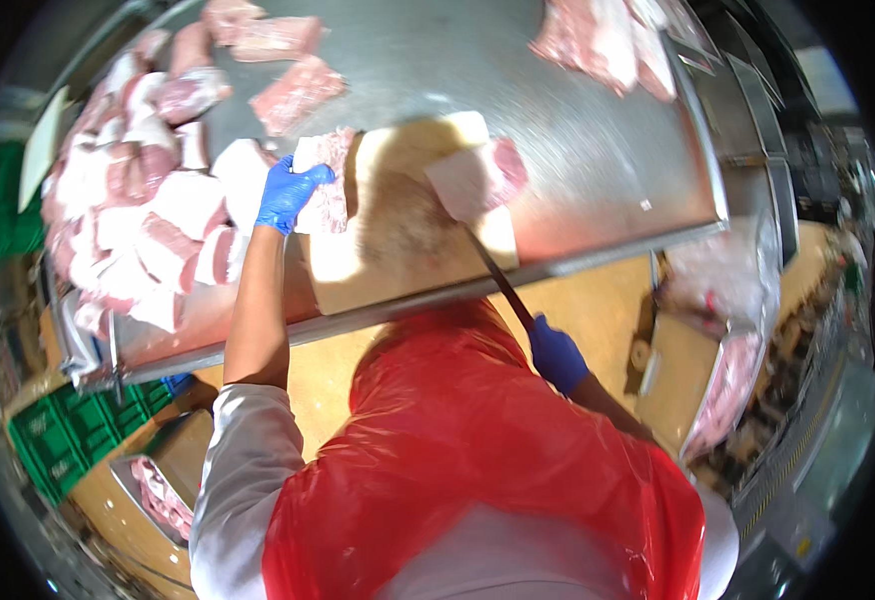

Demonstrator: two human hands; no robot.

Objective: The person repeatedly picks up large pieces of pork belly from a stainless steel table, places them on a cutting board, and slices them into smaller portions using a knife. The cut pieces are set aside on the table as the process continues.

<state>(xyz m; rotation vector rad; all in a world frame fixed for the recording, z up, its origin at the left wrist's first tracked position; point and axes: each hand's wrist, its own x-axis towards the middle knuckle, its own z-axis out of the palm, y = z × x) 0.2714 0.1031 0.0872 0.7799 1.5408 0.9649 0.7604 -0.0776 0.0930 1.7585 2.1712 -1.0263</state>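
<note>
My left hand (pixel 290 195), in a blue glove, grips a slab of pork (pixel 334 205) with a white fat side, at the left edge of the cutting board (pixel 398 265). In my right hand (pixel 558 355), also gloved in blue, is a long knife (pixel 503 283) by its handle. The dark blade slants up and left over the board's front edge. Its tip is at the lower edge of another pork piece (pixel 468 185), white with a pink end, on the right part of the board; whether it touches cannot be seen.
A big heap of pork pieces (pixel 123 215) covers the left of the metal table (pixel 598 170). Loose pieces (pixel 298 95) lie behind the board, and more slabs (pixel 608 45) at the far right. Below stand green crates (pixel 63 440) and lined boxes with meat (pixel 723 390).
</note>
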